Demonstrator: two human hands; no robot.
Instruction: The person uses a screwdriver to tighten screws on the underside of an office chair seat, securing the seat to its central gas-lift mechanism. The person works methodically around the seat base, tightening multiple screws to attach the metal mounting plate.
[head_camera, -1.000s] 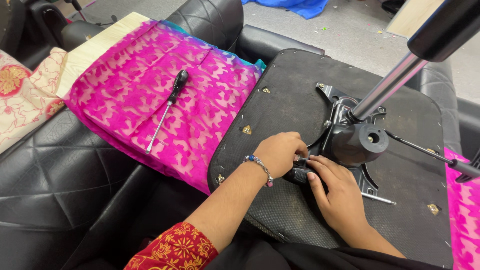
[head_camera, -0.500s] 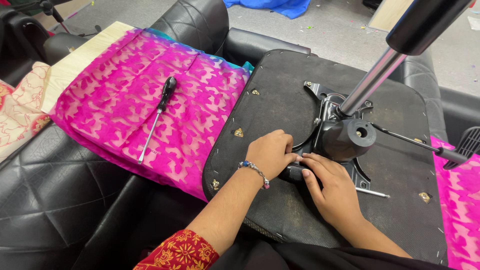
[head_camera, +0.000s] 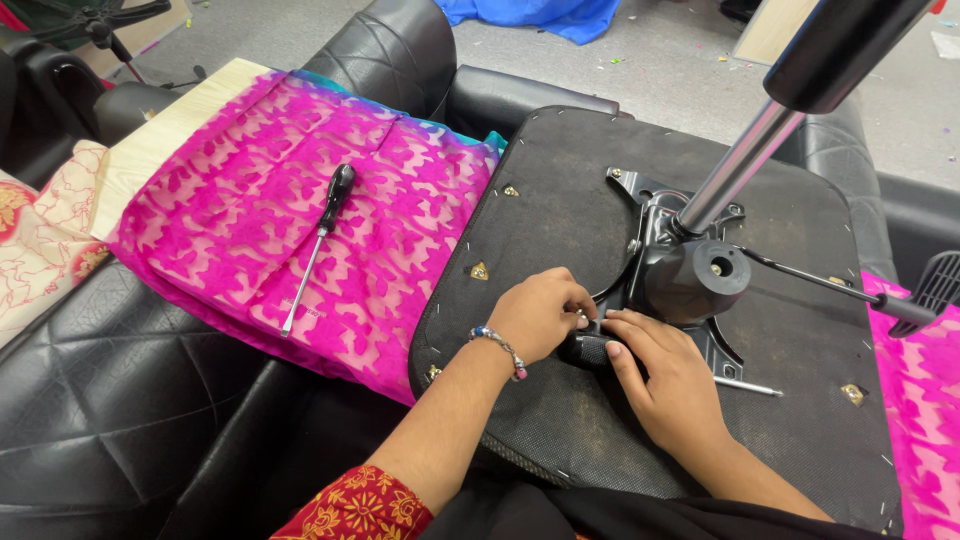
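An upturned chair seat (head_camera: 560, 210), its black fabric underside facing up, is laid across a black quilted leather sofa (head_camera: 110, 400). A black metal mechanism plate (head_camera: 690, 280) is seen bolted at the middle of the underside, and a chrome gas column (head_camera: 735, 170) is angled up from it toward the upper right. A thin lever rod (head_camera: 810, 278) is run out from the mechanism to the right, ending in a black paddle at the frame edge.

The left hand (head_camera: 540, 315) is curled at the lower left corner of the plate, fingertips pinched on a small metal part that is too small to be named. The right hand (head_camera: 665, 385) is laid just beside it, fingers bent around a black knob (head_camera: 585, 350) at the plate's edge; the two hands are touching. A beaded bracelet (head_camera: 500, 348) is worn on the left wrist, and a red patterned sleeve (head_camera: 350, 505) is shown lower down.

To the left, a bright pink patterned cloth (head_camera: 250, 230) is spread over the sofa, and a screwdriver (head_camera: 318, 240) with a black handle is left lying on it, well apart from the hands. Beyond the sofa, a grey floor (head_camera: 680, 60) scattered with small scraps is seen, with blue fabric (head_camera: 540, 15) heaped at the top.
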